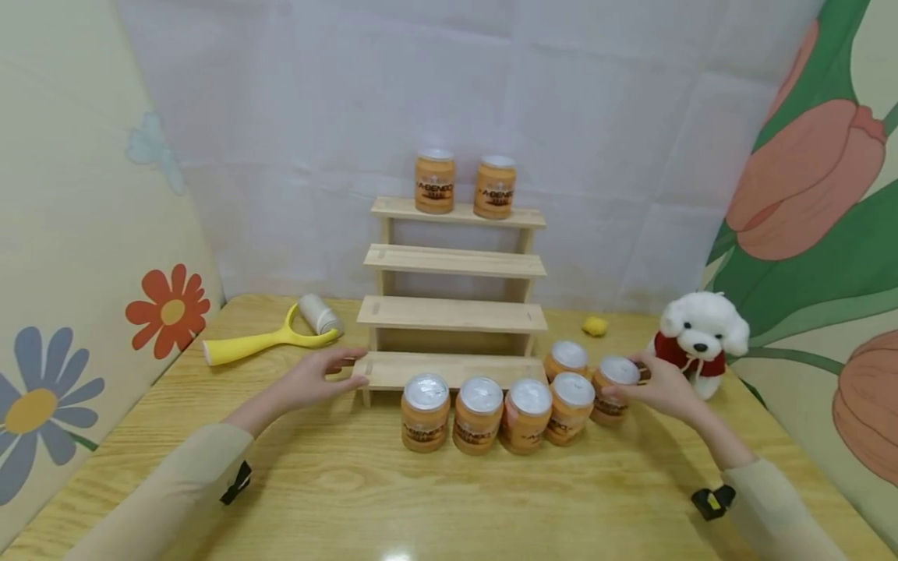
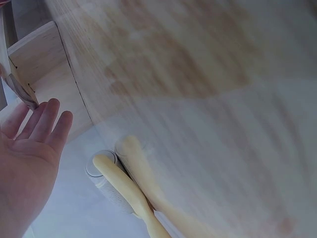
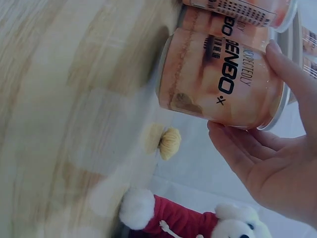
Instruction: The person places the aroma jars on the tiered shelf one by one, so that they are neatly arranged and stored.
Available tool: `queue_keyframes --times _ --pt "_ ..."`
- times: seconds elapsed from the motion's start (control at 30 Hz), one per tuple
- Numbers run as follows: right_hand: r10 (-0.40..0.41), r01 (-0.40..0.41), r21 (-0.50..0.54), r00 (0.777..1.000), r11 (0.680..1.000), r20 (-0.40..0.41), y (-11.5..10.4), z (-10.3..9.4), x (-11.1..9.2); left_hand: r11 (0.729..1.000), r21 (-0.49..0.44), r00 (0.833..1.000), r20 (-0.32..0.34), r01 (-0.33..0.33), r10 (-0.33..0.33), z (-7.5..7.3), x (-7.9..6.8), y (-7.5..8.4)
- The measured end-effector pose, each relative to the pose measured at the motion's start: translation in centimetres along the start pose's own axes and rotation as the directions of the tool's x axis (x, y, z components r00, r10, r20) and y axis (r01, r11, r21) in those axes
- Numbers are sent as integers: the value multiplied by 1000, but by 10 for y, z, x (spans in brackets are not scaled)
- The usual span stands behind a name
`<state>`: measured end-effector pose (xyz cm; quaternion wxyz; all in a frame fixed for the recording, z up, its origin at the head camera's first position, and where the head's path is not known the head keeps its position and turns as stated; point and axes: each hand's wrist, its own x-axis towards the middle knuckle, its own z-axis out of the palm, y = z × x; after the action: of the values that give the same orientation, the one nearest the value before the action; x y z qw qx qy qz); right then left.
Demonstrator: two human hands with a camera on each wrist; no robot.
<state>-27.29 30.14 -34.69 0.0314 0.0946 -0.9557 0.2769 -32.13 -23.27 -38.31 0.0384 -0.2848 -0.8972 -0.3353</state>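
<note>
A four-step wooden shelf (image 1: 452, 312) stands at the back of the table, with two orange jars (image 1: 434, 181) on its top step. Several more silver-lidded orange jars (image 1: 479, 415) stand in a curved row in front of it. My right hand (image 1: 655, 386) grips the rightmost jar (image 1: 613, 386). In the right wrist view its fingers and thumb curl round the jar (image 3: 218, 79), which sits in my right hand (image 3: 277, 163). My left hand (image 1: 330, 375) lies at the left end of the lowest step, fingers straight. In the left wrist view my left hand (image 2: 29, 144) holds nothing.
A yellow lint roller (image 1: 266, 339) (image 2: 124, 188) lies at the back left of the wooden table (image 1: 421, 499). A white plush dog (image 1: 701, 335) (image 3: 198, 220) sits at the right, just behind my right hand. A small yellow ball (image 1: 595, 326) (image 3: 166, 141) lies near the wall.
</note>
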Motion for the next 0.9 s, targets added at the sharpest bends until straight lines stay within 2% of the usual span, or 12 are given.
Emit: queue_keyframes --times 0.27,0.47,0.63,0.9 --pt "10 -7 54 999 999 -49 -7 -13 -4 1000 -4 1000 -19 -5 4 2 1 -4" --pt "20 -13 109 998 994 -57 -13 -23 -5 1000 -6 1000 -6 -6 6 2 2 -5" --pt "4 6 183 998 983 -55 -23 -32 -6 1000 0 1000 -9 -7 7 1 1 -4" --pt "-39 62 210 993 976 -112 -40 -35 4 1000 -8 1000 -8 -10 10 2 2 -4"
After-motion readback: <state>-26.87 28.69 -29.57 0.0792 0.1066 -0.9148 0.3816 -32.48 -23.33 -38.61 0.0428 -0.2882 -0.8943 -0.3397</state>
